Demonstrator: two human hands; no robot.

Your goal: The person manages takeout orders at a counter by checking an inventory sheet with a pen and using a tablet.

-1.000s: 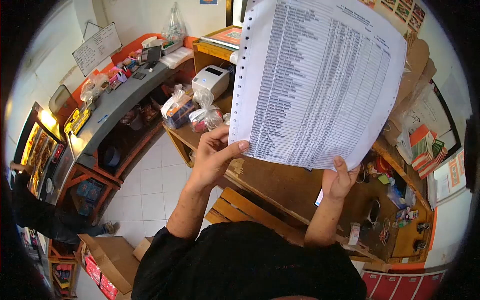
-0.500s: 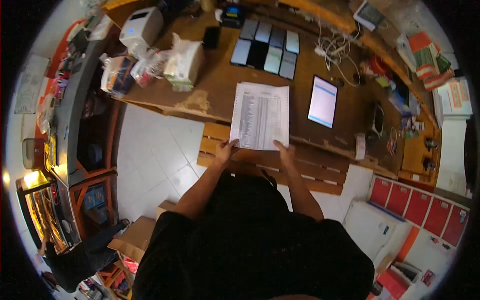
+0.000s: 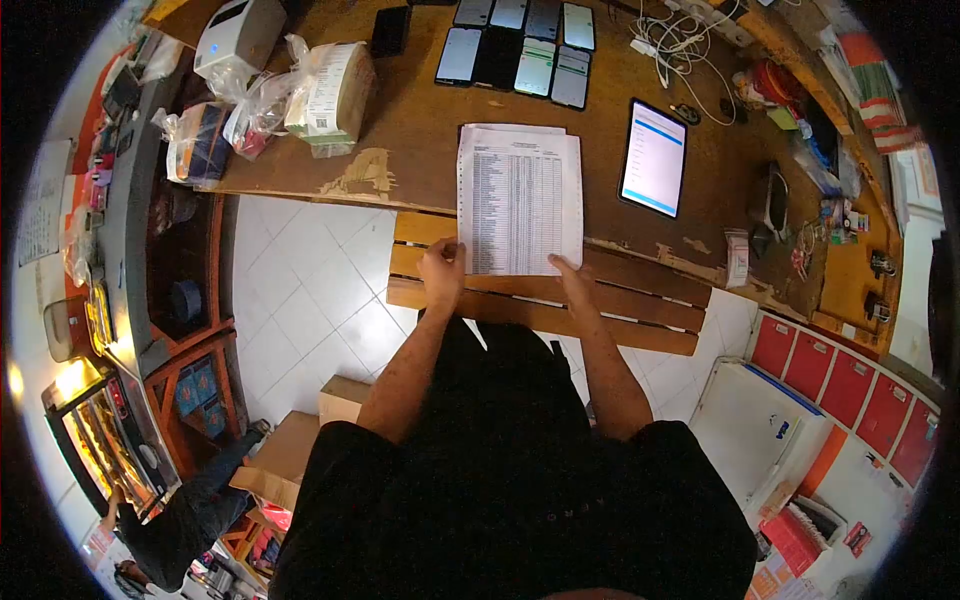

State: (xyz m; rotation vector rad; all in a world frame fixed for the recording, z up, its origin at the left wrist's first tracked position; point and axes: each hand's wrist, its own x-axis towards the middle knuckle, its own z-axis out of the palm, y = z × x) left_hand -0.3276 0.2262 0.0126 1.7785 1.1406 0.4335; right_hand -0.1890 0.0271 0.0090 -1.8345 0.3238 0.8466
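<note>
A stack of printed sheets with a dense table of rows lies partly over the table's front edge. My left hand is closed at the lower left edge of the sheets, fingers curled against it. At the lower right corner, my right hand grips the sheets with the thumb on top; its other fingers are hidden underneath. To the right of the papers lies a tablet with a lit screen. Beyond them, several phones are laid out in two rows, most with lit screens.
The wooden table has a slatted bench below its front edge. Plastic-wrapped packages and a white printer stand at left. White cables lie at back right. Another person is at lower left, near cardboard boxes.
The view has shifted, so the table things appear higher in it. My left hand has slid up the sheets' left edge, its thumb no longer flat on the corner. My right hand keeps its hold.
</note>
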